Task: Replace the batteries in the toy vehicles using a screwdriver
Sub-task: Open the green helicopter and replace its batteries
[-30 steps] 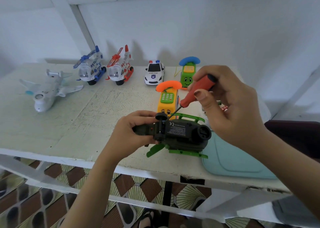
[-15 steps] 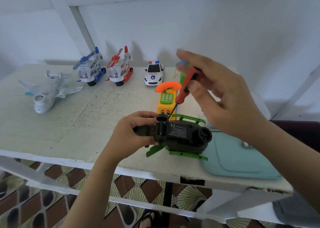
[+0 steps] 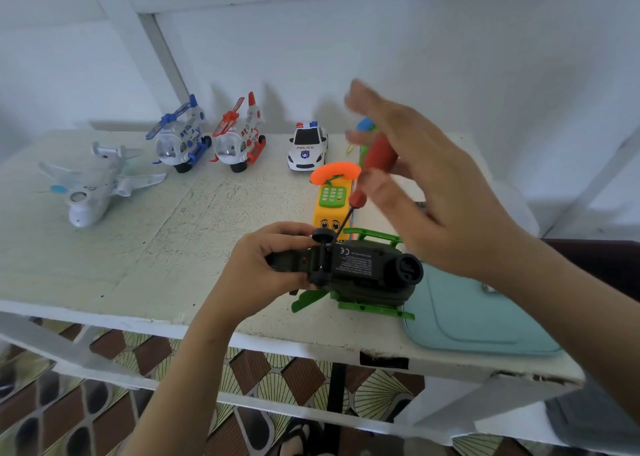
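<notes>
A dark green toy helicopter with bright green skids lies turned over near the table's front edge, its labelled underside facing me. My left hand grips its tail end. My right hand holds a red-handled screwdriver between thumb and palm, the other fingers spread and blurred. The screwdriver's thin shaft slants down to the helicopter's underside beside a black wheel.
On the white table stand a white airplane, a blue helicopter, a red helicopter, a police car and a yellow toy phone. A teal case lies at the right front.
My right hand's fingers have opened from a wrapped grip on the screwdriver handle and spread upward. The screwdriver now stands steeper. The helicopter and my left hand stay put.
</notes>
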A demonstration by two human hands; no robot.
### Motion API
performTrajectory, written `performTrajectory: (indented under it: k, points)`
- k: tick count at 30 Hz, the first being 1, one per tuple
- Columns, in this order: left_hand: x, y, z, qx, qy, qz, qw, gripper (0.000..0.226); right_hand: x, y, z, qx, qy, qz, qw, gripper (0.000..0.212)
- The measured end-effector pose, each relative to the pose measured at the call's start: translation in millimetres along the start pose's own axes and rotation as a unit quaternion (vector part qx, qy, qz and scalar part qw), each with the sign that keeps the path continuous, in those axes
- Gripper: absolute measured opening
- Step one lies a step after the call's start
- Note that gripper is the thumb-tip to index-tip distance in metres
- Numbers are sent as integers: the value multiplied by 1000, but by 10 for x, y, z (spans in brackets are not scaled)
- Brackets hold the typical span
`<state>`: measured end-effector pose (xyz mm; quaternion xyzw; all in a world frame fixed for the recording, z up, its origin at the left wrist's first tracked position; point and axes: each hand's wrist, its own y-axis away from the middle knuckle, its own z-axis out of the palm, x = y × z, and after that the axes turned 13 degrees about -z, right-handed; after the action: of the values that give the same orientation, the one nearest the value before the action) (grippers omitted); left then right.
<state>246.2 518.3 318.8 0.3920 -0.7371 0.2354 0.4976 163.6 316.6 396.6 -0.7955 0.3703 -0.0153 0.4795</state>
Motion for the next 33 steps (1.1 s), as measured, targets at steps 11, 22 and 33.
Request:
performTrajectory:
  k: [11,22,33]
  points:
    - [16,-5,26,1,-3,4,1000,45,-37,-49,36,79,5,21,997,32]
    - [30,-24,36,11,10,3,1000,49,-87,-103,31,85,-71,1,994,41]
    - [0,9,13,6,21,0,1000,45,-20,-122,10,80,-226,57,969,46]
